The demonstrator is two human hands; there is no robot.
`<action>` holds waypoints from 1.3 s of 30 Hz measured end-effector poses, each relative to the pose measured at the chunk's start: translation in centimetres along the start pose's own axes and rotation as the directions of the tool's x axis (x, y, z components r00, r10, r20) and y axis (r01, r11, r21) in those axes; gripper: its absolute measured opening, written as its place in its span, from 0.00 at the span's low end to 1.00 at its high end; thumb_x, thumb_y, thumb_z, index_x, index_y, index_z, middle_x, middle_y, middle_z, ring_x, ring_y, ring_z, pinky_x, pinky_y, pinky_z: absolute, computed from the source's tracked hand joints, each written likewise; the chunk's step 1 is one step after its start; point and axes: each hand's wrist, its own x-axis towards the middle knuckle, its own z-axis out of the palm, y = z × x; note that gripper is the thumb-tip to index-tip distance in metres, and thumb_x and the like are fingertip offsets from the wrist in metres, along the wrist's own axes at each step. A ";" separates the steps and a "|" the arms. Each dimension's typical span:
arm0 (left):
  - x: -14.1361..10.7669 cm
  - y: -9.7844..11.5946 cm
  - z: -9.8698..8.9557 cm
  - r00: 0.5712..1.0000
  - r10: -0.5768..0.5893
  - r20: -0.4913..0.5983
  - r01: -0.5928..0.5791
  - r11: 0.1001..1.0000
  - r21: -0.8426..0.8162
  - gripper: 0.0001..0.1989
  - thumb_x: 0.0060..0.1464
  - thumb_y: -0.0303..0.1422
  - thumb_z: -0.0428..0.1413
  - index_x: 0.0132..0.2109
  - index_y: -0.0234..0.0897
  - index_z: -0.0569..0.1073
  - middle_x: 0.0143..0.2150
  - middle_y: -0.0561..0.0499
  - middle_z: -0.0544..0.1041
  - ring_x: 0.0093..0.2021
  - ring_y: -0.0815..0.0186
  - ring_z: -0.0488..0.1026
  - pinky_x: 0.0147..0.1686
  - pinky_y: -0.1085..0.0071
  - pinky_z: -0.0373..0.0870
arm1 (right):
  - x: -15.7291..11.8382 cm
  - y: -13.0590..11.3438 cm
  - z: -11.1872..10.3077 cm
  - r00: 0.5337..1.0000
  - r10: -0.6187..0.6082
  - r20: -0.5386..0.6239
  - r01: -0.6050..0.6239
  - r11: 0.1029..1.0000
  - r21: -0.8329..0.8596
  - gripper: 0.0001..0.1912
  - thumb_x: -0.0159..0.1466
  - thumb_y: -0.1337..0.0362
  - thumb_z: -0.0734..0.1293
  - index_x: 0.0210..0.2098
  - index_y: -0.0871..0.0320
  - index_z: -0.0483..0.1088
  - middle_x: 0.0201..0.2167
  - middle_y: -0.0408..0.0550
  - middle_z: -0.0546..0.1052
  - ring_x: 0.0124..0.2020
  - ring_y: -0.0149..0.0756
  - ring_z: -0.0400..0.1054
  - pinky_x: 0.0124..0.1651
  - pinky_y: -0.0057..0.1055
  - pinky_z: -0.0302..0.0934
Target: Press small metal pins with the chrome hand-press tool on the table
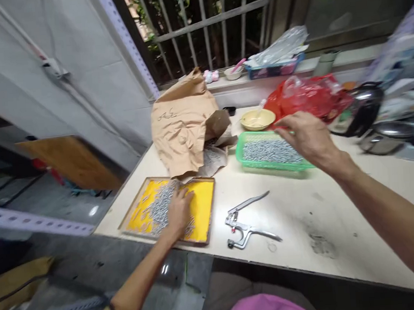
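Observation:
My left hand [179, 209] rests on a heap of small silvery metal pieces [161, 206], its fingers bent and slightly apart. The heap lies in a shallow tray [203, 208] with a yellow bottom. Above a green plastic basket [241, 153] hangs my right hand [311, 139], its fingers bent and drawn together; anything between them is too small to make out. Similar silvery pieces [269, 151] fill the basket. On the table between tray and basket lie metal hand pliers [249, 230], their handles spread, touched by neither hand.
A crumpled brown paper bag [179, 123] stands behind the tray. Behind the basket are a yellow bowl [257, 119] and a red plastic bag [303, 99]. A kettle [363, 107] and a lidded metal pot [385, 137] stand at right. The white table's [297, 214] front edge is near my lap.

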 end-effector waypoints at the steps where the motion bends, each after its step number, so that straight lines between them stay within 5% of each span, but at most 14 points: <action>1: 0.5 -1.1 -0.1 0.999 0.038 0.034 -0.038 0.999 0.004 0.17 0.57 0.24 0.45 0.47 0.39 0.75 0.51 0.44 0.74 0.50 0.55 0.67 0.50 0.58 0.67 | -0.4 0.6 0.0 0.998 0.034 0.044 -0.032 0.999 -0.033 0.13 0.65 0.61 0.62 0.42 0.61 0.72 0.37 0.56 0.72 0.41 0.43 0.64 0.42 0.37 0.57; 4: 1.5 -3.4 0.2 0.987 0.137 0.090 -0.136 0.991 -0.014 0.16 0.56 0.28 0.46 0.46 0.40 0.75 0.51 0.45 0.75 0.47 0.54 0.68 0.50 0.57 0.66 | -4.0 -0.4 0.0 0.978 0.026 0.206 -0.046 0.995 0.090 0.12 0.66 0.63 0.61 0.45 0.61 0.72 0.41 0.55 0.72 0.43 0.41 0.65 0.44 0.35 0.58; 8: 2.5 -4.5 0.4 0.977 0.179 0.119 -0.181 0.984 0.002 0.15 0.56 0.30 0.45 0.41 0.40 0.76 0.42 0.45 0.77 0.46 0.52 0.69 0.47 0.57 0.67 | -10.8 -5.0 -0.1 0.821 -0.172 0.544 -0.059 0.923 0.381 0.12 0.67 0.60 0.61 0.44 0.59 0.71 0.39 0.50 0.73 0.39 0.35 0.67 0.41 0.30 0.60; 12: 2.7 -3.0 -0.7 0.992 0.102 0.070 -0.100 0.995 -0.027 0.15 0.56 0.36 0.45 0.35 0.40 0.75 0.37 0.44 0.77 0.43 0.53 0.70 0.45 0.58 0.67 | -15.8 -7.0 -0.4 0.729 -0.236 0.642 -0.058 0.914 0.402 0.10 0.66 0.59 0.61 0.42 0.58 0.68 0.40 0.49 0.70 0.39 0.36 0.65 0.41 0.31 0.58; 15: 1.8 0.6 -1.7 0.996 0.057 0.073 -0.045 0.988 -0.149 0.15 0.57 0.39 0.45 0.35 0.39 0.75 0.36 0.46 0.78 0.40 0.56 0.73 0.43 0.62 0.69 | -17.7 -6.5 0.8 0.728 -0.270 0.630 -0.008 0.915 0.403 0.06 0.68 0.66 0.58 0.39 0.58 0.66 0.40 0.48 0.68 0.41 0.36 0.63 0.43 0.32 0.55; 18: 0.3 5.2 -2.3 0.977 0.140 0.160 -0.105 0.972 -0.209 0.15 0.60 0.37 0.45 0.38 0.38 0.75 0.37 0.47 0.77 0.40 0.60 0.73 0.42 0.66 0.69 | -18.5 -6.0 2.7 0.710 -0.273 0.649 0.050 0.939 0.340 0.09 0.67 0.70 0.55 0.38 0.58 0.65 0.38 0.47 0.68 0.37 0.35 0.62 0.40 0.33 0.53; 23: -1.8 10.0 -2.9 0.941 0.153 0.301 -0.204 0.968 0.145 0.14 0.57 0.22 0.44 0.36 0.35 0.74 0.39 0.43 0.74 0.42 0.57 0.69 0.36 0.65 0.68 | -18.2 -6.2 3.3 0.696 -0.252 0.672 0.098 0.961 0.259 0.08 0.67 0.68 0.56 0.38 0.58 0.66 0.37 0.47 0.70 0.35 0.35 0.63 0.36 0.32 0.51; 30: -2.7 11.0 -1.9 0.870 0.215 0.444 -0.308 0.940 0.148 0.10 0.59 0.23 0.48 0.37 0.34 0.74 0.40 0.41 0.70 0.46 0.55 0.65 0.34 0.65 0.66 | -18.2 -4.8 2.2 0.704 -0.123 0.699 0.081 0.992 0.093 0.11 0.68 0.70 0.55 0.38 0.58 0.69 0.35 0.49 0.70 0.33 0.35 0.63 0.34 0.31 0.50; 39: -2.3 10.5 -1.1 0.847 0.304 0.436 -0.382 0.918 0.102 0.10 0.59 0.24 0.47 0.38 0.36 0.73 0.39 0.42 0.72 0.45 0.56 0.65 0.39 0.63 0.65 | -19.1 -4.3 2.7 0.726 -0.159 0.669 0.146 0.986 0.075 0.10 0.67 0.72 0.55 0.38 0.57 0.67 0.35 0.48 0.69 0.33 0.36 0.62 0.33 0.33 0.48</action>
